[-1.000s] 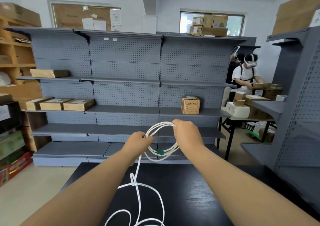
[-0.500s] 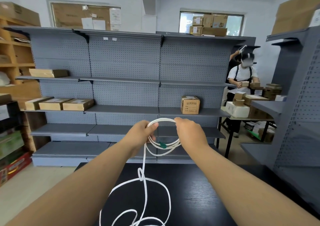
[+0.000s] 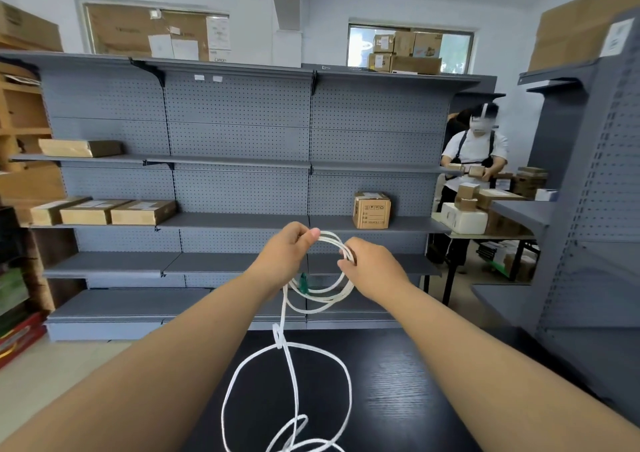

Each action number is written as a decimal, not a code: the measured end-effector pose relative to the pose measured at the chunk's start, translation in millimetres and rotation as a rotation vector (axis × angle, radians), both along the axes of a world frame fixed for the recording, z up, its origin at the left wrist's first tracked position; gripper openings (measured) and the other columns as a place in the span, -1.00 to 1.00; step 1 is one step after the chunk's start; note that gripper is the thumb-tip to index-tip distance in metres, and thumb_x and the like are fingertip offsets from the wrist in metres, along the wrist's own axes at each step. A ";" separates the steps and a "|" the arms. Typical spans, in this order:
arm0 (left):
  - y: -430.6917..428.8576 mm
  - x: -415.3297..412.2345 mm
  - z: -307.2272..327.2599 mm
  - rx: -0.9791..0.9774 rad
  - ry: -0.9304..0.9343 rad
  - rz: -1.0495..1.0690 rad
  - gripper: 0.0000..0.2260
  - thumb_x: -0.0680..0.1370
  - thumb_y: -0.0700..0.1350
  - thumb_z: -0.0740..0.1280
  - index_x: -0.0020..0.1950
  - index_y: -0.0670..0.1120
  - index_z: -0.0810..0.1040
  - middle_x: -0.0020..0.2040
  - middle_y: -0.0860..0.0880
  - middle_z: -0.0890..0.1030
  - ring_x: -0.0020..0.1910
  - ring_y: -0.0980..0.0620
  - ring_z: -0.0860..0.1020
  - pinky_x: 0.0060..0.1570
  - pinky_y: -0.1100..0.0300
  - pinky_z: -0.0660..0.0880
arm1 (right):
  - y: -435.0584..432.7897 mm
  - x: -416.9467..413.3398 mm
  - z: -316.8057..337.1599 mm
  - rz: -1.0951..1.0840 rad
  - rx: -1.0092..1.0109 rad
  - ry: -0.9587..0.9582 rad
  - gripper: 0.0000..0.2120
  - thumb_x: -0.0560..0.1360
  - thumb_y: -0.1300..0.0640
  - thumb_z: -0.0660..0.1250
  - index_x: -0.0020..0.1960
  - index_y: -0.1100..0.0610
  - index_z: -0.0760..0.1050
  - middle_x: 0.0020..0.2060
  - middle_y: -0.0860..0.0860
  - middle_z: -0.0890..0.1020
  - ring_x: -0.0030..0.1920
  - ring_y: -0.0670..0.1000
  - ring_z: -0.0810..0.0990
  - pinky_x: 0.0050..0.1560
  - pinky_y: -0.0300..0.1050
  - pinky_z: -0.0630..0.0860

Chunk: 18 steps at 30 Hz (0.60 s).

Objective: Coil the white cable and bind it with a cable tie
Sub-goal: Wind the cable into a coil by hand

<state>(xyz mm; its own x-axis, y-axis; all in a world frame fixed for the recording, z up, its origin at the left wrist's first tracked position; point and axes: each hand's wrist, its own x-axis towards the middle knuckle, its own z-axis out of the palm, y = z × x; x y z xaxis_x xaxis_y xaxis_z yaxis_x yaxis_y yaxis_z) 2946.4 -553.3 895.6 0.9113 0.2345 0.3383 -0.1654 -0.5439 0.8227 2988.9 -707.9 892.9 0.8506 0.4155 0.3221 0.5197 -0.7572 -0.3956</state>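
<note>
The thin white cable (image 3: 279, 338) was pinched by the left grip (image 3: 287, 254) and right grip (image 3: 372, 265); loops were best kept even.

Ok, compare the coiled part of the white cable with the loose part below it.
The coil is held up by the left hand and right hand in small stacked loops; the loose part hangs to the black table in wide untidy loops. Both are one white cable.
</note>
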 end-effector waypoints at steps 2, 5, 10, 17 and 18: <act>2.2 0.0 2.0 0.037 0.009 -0.023 -0.73 0.59 0.09 0.16 -0.06 -0.11 0.45 -0.38 0.03 0.32 -0.38 0.07 0.30 -0.33 0.16 0.26 | 1.1 0.7 2.0 0.058 0.037 0.025 -0.83 0.55 0.06 0.23 0.11 0.09 0.42 -0.13 0.03 0.54 -0.09 0.09 0.50 -0.10 -0.03 0.43; 4.1 -0.1 3.0 0.094 0.034 -0.050 -0.71 0.60 0.07 0.17 -0.01 -0.16 0.47 -0.40 0.04 0.31 -0.41 0.08 0.28 -0.37 0.17 0.22 | 4.2 -0.3 5.1 0.125 0.031 0.022 -0.81 0.54 0.06 0.26 0.10 0.13 0.43 -0.13 0.02 0.51 -0.10 0.05 0.46 -0.13 -0.08 0.36; 12.4 1.3 -1.1 0.135 0.076 -0.062 -0.70 0.59 0.09 0.18 -0.10 -0.13 0.48 -0.42 0.03 0.29 -0.43 0.06 0.26 -0.39 0.18 0.21 | 6.5 -0.3 6.1 0.154 0.002 0.061 -0.88 0.51 0.04 0.31 -0.15 0.07 0.47 -0.37 -0.07 0.46 -0.23 0.02 0.47 -0.23 -0.12 0.33; 17.5 -2.4 -16.5 -0.062 0.075 -0.081 -0.68 0.57 0.11 0.20 -0.21 -0.11 0.48 -0.44 -0.01 0.36 -0.46 0.04 0.38 -0.32 0.18 0.34 | 10.3 -0.9 5.4 0.120 0.079 0.099 -0.79 0.50 0.05 0.34 -0.29 0.07 0.51 -0.33 0.10 0.59 -0.20 0.15 0.60 -0.08 0.02 0.52; 18.2 -3.3 -18.3 -0.104 0.070 -0.084 -0.68 0.57 0.10 0.21 -0.21 -0.13 0.48 -0.44 -0.01 0.36 -0.46 0.04 0.39 -0.32 0.19 0.34 | 10.4 -1.1 4.8 0.116 0.094 0.099 -0.81 0.50 0.05 0.34 -0.24 0.11 0.54 -0.29 0.13 0.61 -0.17 0.16 0.62 -0.07 0.03 0.53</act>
<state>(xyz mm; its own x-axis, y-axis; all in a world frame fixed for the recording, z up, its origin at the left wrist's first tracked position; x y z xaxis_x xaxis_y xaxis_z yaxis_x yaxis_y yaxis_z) 2943.1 -535.1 877.3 0.9499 0.1869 0.2507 -0.1468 -0.4413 0.8853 2987.8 -697.5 897.8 0.8285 0.4843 0.2810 0.5560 -0.6519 -0.5157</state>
